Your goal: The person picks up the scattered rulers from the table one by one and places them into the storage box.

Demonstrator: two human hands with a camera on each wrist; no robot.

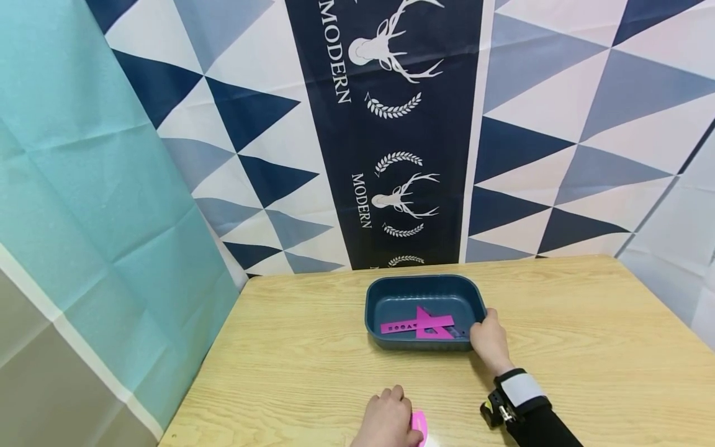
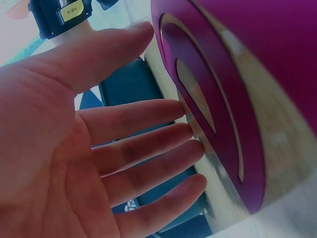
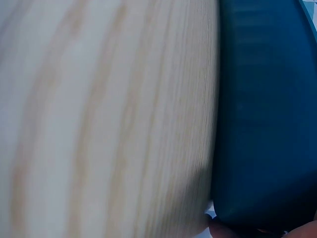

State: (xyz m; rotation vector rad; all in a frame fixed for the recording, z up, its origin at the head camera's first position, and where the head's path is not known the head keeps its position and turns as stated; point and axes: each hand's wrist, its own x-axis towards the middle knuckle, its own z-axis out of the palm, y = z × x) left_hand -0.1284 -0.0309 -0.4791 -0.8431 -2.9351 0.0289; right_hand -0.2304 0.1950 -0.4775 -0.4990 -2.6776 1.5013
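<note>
My left hand (image 1: 385, 422) is low over the near part of the table, beside a pink protractor (image 1: 419, 427). In the left wrist view its fingers are straight and spread, fingertips close to the protractor (image 2: 230, 99), which has curved cut-outs. My right hand (image 1: 491, 341) grips the right end of a dark blue rectangular tray (image 1: 385, 343). Inside the tray lie a pink ruler (image 1: 398, 326) and a pink set square (image 1: 437, 334), the ruler crossing over it. The right wrist view shows the tray's wall (image 3: 267, 114) with fingertips (image 3: 223, 230) at its lower corner.
The light wooden table (image 1: 290, 347) runs back to a patterned cloth (image 1: 525, 155) with triangles and deer heads. A turquoise cloth (image 1: 112, 186) hangs along the left side. A dark strap (image 1: 522, 388) with a small device sits on my right wrist.
</note>
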